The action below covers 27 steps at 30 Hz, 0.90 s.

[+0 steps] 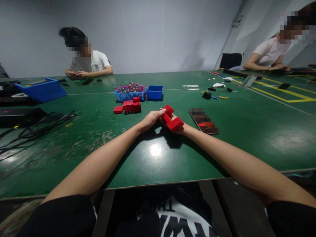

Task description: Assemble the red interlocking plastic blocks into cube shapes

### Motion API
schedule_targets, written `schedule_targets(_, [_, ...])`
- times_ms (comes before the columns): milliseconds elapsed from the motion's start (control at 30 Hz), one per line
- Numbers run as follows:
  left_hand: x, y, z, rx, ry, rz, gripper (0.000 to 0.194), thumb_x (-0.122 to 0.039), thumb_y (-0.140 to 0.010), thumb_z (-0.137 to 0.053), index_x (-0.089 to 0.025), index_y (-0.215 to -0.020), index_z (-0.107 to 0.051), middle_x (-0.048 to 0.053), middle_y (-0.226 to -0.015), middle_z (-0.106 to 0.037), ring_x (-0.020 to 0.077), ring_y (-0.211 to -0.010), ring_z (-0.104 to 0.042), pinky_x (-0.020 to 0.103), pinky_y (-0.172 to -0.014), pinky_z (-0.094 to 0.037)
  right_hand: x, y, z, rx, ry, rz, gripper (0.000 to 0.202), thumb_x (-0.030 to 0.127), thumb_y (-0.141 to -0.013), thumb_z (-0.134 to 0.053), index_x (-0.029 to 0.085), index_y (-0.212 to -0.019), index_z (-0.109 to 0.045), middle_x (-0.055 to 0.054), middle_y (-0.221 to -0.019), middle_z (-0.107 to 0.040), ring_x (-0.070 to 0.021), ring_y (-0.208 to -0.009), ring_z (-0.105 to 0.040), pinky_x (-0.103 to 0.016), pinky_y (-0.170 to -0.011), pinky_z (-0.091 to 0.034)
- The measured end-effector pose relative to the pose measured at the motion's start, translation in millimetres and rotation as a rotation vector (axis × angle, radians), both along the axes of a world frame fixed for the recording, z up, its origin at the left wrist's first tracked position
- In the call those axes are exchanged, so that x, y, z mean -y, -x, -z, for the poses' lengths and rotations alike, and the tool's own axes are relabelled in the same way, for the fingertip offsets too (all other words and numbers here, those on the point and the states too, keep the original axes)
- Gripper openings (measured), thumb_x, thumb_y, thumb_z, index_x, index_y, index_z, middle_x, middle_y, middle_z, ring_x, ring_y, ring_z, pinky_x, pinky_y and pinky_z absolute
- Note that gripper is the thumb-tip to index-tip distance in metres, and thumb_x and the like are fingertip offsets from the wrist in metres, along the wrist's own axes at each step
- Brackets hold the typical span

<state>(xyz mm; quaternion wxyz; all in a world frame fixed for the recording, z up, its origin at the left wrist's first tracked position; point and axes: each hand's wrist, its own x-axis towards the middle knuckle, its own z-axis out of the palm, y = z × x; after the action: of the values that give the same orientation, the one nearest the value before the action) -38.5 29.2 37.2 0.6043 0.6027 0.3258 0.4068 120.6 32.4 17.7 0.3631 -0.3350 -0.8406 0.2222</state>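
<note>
White shirt point(101, 60) bears an Adidas logo point(96, 65) — black shirt point(138, 225), partial letters point(170, 206).

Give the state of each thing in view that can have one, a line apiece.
Notched red block: held in left hand and right hand
Stepped red block: resting on green table
Shallow blue plastic bin: heaped with multicoloured wires
Small blue plastic bin: upright, open-topped
Large blue plastic bin: tilted
Black rectangular phone: flat, screen lit
Thin black cables: tangled
</note>
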Motion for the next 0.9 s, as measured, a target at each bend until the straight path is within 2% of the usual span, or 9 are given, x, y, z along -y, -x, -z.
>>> schedule_targets(100, [0.3, -2.2, 1.8, 0.010, 0.016, -0.026, 0.051, -0.063, -0.075, -0.067, -0.012, -0.076, -0.070, 0.006, -0.068, -0.070, 0.0177, -0.067, -0.065, 0.031, -0.073, -0.051, 0.6, 0.8, 0.6, -0.072, 0.101, -0.014, 0.025, 0.048, -0.091, -0.051, 0.024, -0.097, -0.055, -0.004, -0.088, -0.060, -0.0201, -0.078, -0.059, -0.038, -0.076, -0.056])
schedule_targets(200, [0.9, -5.2, 1.0, 0.072, 0.028, -0.067, 0.053, -0.063, -0.073, -0.068, -0.011, -0.087, -0.072, 0.008, -0.077, -0.073, 0.0181, -0.070, -0.066, 0.031, -0.073, -0.052, 3.7, 0.3, -4.3, -0.107, 0.174, -0.038, 0.027, 0.048, -0.086, -0.058, 0.022, -0.092, -0.056, -0.004, -0.086, -0.061, -0.0200, -0.078, -0.058, -0.038, -0.076, -0.055])
schedule_targets(300, [1.2, -6.9, -2.5, 0.140, 0.062, -0.160, 0.057, -0.065, -0.073, -0.067, -0.012, -0.093, -0.071, 0.007, -0.082, -0.074, 0.0176, -0.073, -0.067, 0.028, -0.069, -0.053, 8.3, -2.9, -9.5, -0.069, 0.148, -0.079, 0.026, 0.039, -0.082, -0.067, 0.020, -0.097, -0.059, -0.005, -0.095, -0.066, -0.0220, -0.091, -0.062, -0.041, -0.089, -0.052])
schedule_targets(400, [0.1, -5.6, -6.4, 0.217, 0.135, -0.298, 0.054, -0.064, -0.074, -0.069, -0.013, -0.091, -0.070, 0.004, -0.076, -0.072, 0.0145, -0.064, -0.064, 0.027, -0.064, -0.052, 11.6, -7.0, -11.1, 0.051, 0.064, -0.065, 0.039, 0.032, -0.076, -0.072, 0.016, -0.109, -0.061, -0.013, -0.114, -0.064, -0.0270, -0.108, -0.061, -0.046, -0.099, -0.047])
schedule_targets(467, [-1.5, -3.9, -7.5, 0.237, 0.163, -0.370, 0.052, -0.063, -0.074, -0.070, -0.013, -0.088, -0.068, 0.002, -0.069, -0.069, 0.0126, -0.058, -0.061, 0.027, -0.059, -0.051, 12.8, -8.5, -11.3, 0.120, 0.016, -0.057, 0.048, 0.036, -0.077, -0.073, 0.015, -0.118, -0.059, -0.017, -0.125, -0.059, -0.0294, -0.119, -0.056, -0.048, -0.104, -0.044])
schedule_targets(567, [-4.0, -3.1, -5.6, 0.233, 0.165, -0.445, 0.053, -0.065, -0.072, -0.070, -0.013, -0.081, -0.065, 0.000, -0.061, -0.063, 0.0112, -0.052, -0.057, 0.026, -0.054, -0.048, 14.8, -8.5, -13.2, 0.197, 0.030, -0.077, 0.053, 0.047, -0.081, -0.069, 0.015, -0.123, -0.059, -0.018, -0.127, -0.058, -0.0292, -0.120, -0.056, -0.048, -0.103, -0.045])
schedule_targets(733, [-4.4, -6.5, 0.1, 0.193, 0.048, -0.439, 0.059, -0.070, -0.065, -0.072, -0.014, -0.077, -0.061, 0.001, -0.067, -0.064, 0.0098, -0.055, -0.056, 0.024, -0.056, -0.047, 17.9, -7.0, -16.7, 0.208, 0.042, -0.059, 0.044, 0.046, -0.090, -0.059, 0.016, -0.123, -0.060, -0.015, -0.120, -0.063, -0.0262, -0.114, -0.059, -0.046, -0.100, -0.046])
schedule_targets(800, [-2.4, -6.8, 0.2, 0.147, -0.041, -0.441, 0.060, -0.072, -0.067, -0.068, -0.014, -0.078, -0.060, 0.001, -0.069, -0.064, 0.0097, -0.058, -0.056, 0.024, -0.059, -0.047, 18.0, -6.4, -15.7, 0.205, 0.038, -0.031, 0.042, 0.044, -0.090, -0.060, 0.016, -0.121, -0.061, -0.014, -0.117, -0.064, -0.0257, -0.110, -0.060, -0.045, -0.098, -0.047])
schedule_targets(900, [3.0, -5.1, -1.6, 0.002, -0.257, -0.430, 0.057, -0.069, -0.071, -0.067, -0.015, -0.087, -0.060, 0.001, -0.077, -0.065, 0.0111, -0.067, -0.058, 0.024, -0.068, -0.047, 16.7, -5.8, -11.3, 0.199, 0.032, -0.006, 0.042, 0.039, -0.084, -0.068, 0.014, -0.116, -0.063, -0.014, -0.115, -0.065, -0.0251, -0.104, -0.062, -0.043, -0.093, -0.049])
